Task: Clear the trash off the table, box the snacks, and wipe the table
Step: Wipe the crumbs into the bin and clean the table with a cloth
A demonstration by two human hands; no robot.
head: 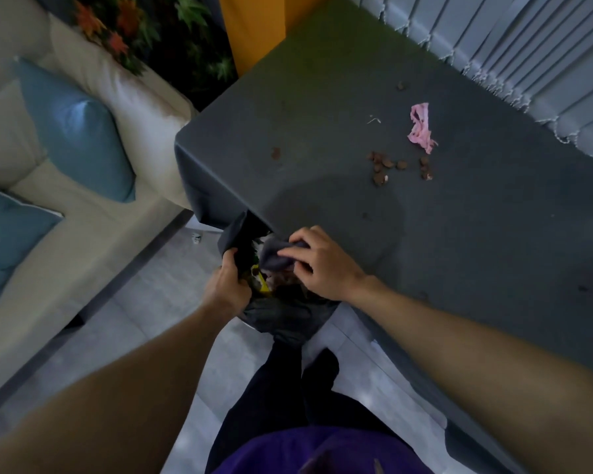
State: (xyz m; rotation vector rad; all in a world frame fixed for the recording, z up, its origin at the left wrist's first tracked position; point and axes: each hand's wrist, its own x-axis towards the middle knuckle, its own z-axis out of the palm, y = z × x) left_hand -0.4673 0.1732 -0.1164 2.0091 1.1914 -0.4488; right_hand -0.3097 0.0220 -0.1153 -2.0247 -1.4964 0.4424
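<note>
two blue square fabric cushions at the left of the frame, one crumpled pink plastic wrapper upper right, two bare hands lower centre.

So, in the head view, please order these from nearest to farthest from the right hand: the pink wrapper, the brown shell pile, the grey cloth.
1. Grey cloth, held in the right hand.
2. Brown shell pile, mid-table.
3. Pink wrapper, beyond the pile, towards the blinds.

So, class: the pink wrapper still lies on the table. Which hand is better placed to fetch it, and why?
The right hand: it is on the side of the pink wrapper, while the left hand holds the bag open.
</note>
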